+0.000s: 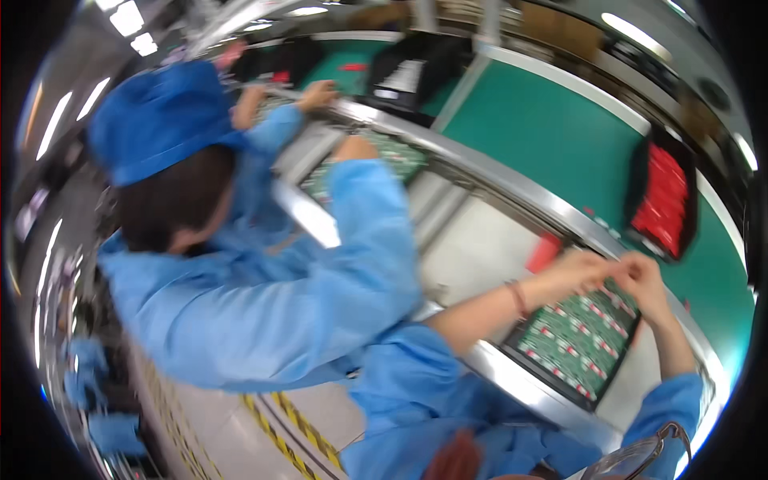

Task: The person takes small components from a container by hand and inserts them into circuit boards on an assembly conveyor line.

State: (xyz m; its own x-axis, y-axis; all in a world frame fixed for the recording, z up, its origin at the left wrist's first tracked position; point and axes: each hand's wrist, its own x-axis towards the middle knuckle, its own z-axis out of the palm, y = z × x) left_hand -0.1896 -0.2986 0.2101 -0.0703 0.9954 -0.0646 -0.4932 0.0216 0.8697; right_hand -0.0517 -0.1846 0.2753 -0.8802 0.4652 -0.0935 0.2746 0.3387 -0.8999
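Note:
A green circuit board panel (572, 344) with several rows of small red and white parts lies in a dark frame in front of me. Over its far edge, my left hand (578, 272) and my right hand (642, 284) meet fingertip to fingertip. Both sets of fingers are pinched closed; whatever lies between them is too small and blurred to name. A red band circles my left wrist. Just beyond that hand is a flat red piece (544, 251), partly blurred.
A black tray of red parts (662, 198) stands on the green bench (536, 132) beyond the metal rail (560, 210). To my left, a co-worker in blue (240, 304) reaches over another green board (396, 158). Black bags or trays (412, 72) sit farther along.

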